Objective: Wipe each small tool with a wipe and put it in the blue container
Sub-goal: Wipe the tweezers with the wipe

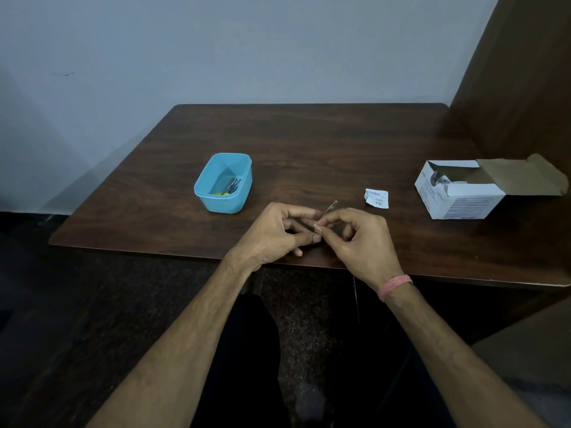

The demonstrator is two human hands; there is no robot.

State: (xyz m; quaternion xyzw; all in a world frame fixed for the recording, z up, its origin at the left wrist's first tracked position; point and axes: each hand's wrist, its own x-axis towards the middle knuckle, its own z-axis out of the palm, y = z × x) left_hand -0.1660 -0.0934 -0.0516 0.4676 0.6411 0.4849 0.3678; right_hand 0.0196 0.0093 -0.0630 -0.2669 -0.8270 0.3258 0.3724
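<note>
I see the tool (330, 207), a thin metal sliver, held above the near edge of the table (309, 143), its tip poking up and away from between the 2 hands. My right hand (360, 239) pinches its lower part between thumb and forefinger, the other fingers curled loosely. My left hand (278, 233) meets it at the same spot, fingers curled in and pinching there too; I think a small pale bit shows at the fingertips, but I cannot tell whether it is the wipe. Left of the hands and a little farther back sits the blue tub (223, 183), open, with a few thin tools and something yellow inside. Right of the hands lies a torn white sachet (377, 198), flat on the wood. Further right stands a white carton (460, 193), flap open, near the table's right edge. A pink band (395, 287) circles my right wrist.
</note>
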